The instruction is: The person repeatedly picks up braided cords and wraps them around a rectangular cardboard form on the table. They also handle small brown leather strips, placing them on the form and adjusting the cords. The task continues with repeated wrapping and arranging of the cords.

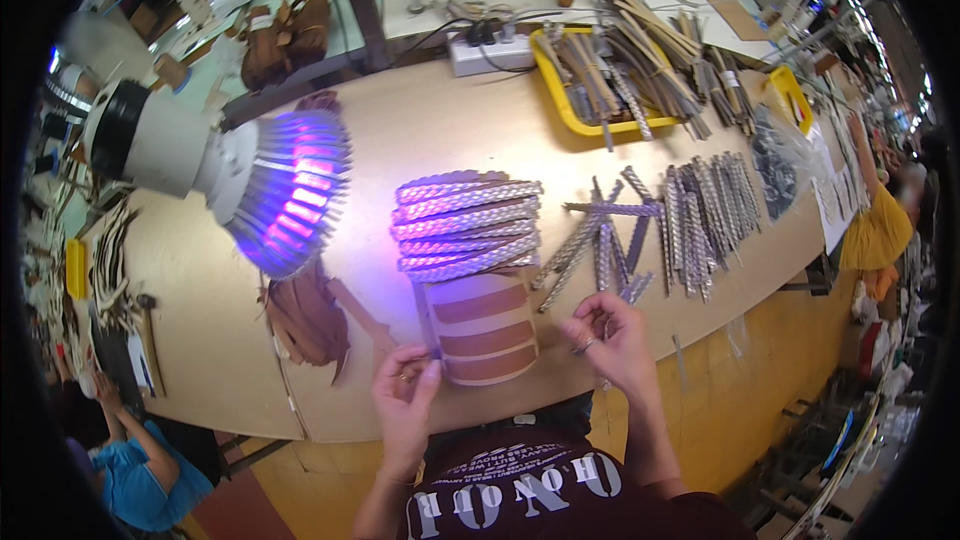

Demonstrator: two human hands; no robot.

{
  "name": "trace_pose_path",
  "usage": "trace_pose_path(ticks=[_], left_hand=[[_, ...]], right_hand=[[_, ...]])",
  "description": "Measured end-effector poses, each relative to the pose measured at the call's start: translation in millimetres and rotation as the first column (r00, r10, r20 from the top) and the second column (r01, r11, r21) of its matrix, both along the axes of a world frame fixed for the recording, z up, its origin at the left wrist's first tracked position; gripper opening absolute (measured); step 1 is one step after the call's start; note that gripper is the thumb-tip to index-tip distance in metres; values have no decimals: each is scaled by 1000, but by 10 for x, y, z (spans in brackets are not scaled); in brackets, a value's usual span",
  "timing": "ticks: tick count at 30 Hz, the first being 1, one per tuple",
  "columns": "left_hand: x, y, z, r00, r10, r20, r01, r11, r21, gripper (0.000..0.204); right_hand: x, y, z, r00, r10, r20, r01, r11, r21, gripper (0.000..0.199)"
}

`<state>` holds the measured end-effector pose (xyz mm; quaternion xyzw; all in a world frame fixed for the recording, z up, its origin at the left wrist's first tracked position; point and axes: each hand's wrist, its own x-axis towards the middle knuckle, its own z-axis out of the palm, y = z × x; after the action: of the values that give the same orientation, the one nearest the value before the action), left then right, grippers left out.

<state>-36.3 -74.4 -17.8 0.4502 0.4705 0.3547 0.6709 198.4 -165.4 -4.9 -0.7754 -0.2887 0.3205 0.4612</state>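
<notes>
Between my hands lies a rounded piece with brown and pale bands (485,330), its upper part crossed by several silvery braided straps (468,225). My left hand (408,390) is at the left edge of the banded piece, fingers curled toward the thumb. Off the lower right side of that piece, my right hand (612,338) is closed in a pinch, with a ring on one finger. Whatever either hand may hold is too small to make out. Loose braided strips (600,230) lie just beyond my right hand.
A lit lamp with a finned head (290,195) hangs at left, casting purple light. Brown leather pieces (308,315) lie below it. More braided strips (705,220) are lined up at right. Behind are a yellow tray (560,105) and a white power strip (490,55). A hammer (150,340) lies far left.
</notes>
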Motion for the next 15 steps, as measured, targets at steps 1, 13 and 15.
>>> trace_pose_path(ticks=[1, 13, 15], left_hand=[[-24, 17, -2, 999, 33, -36, -32, 999, 15, 21], [34, 231, 331, 980, 191, -57, -134, 841, 524, 15], [112, 192, 365, 990, 135, -30, -99, 841, 532, 15]], right_hand=[[74, -29, -7, 995, -100, -22, 100, 995, -20, 22], [736, 123, -355, 796, -73, 601, 283, 922, -263, 33], [911, 251, -473, 770, -109, 629, 290, 937, -194, 33]])
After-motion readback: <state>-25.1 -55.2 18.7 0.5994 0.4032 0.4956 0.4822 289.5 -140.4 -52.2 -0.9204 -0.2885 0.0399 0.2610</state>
